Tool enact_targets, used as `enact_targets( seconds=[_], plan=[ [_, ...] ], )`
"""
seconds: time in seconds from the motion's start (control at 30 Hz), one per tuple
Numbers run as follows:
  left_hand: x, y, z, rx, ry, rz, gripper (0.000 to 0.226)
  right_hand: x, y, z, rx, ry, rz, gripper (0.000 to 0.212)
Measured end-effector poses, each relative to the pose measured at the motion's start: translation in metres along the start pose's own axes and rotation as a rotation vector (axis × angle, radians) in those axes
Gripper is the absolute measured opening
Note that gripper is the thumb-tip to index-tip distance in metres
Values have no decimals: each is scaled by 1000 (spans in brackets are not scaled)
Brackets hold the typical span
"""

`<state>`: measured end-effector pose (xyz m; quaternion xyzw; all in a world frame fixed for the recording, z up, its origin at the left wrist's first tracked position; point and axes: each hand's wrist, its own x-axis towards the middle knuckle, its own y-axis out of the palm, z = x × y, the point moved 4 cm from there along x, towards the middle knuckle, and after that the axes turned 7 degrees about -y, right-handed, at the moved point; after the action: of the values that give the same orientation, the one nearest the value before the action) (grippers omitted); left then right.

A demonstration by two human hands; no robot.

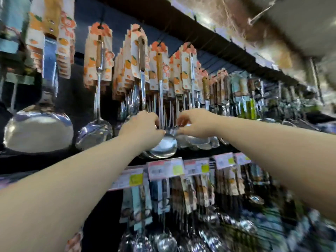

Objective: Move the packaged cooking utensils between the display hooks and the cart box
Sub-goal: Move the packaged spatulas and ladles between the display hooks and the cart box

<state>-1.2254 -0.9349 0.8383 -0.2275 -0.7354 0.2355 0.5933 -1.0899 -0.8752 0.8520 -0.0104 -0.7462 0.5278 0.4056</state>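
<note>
Left hand and right hand, fingers curled, pinch hanging shiny steel wooden-handled ladle just above its bowl.

I read this location as a retail shop, specifically a kitchenware aisle. Evidence: polished steel ladles and similar utensils, each fixed to an orange-printed cardboard card, hang in dense rows from thin metal display hooks on a dark back panel. Below, a lower row of packaged utensils is fronted by white price labels with yellow-green stickers.
</note>
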Motion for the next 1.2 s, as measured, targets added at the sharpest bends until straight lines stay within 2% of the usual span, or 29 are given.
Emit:
enact_targets(
  seconds=[0.23, 0.37, 0.43, 0.57, 0.8, 0.97, 1.2],
  plan=[
    [-13, 86, -137, -123, 229, 140, 32, -122, -15, -106, -142, 262, 107, 41],
    [-28, 141, -228, -200, 340, 232, 23, -204, -29, -180, -209, 420, 156, 37],
    [-36, 170, -279, -221, 388, 292, 30, -249, -39, -220, -227, 500, 181, 37],
    [-56, 227, -389, -284, 448, 394, 31, -333, -58, -303, -243, 646, 252, 38],
    [-99, 319, -562, -359, 510, 559, 33, -453, -66, -433, -266, 781, 345, 40],
    [-127, 390, -647, -371, 556, 687, 30, -521, -43, -507, -240, 859, 396, 38],
    [-147, 511, -729, -352, 617, 812, 38, -588, 12, -613, -238, 973, 487, 39]
  ],
)
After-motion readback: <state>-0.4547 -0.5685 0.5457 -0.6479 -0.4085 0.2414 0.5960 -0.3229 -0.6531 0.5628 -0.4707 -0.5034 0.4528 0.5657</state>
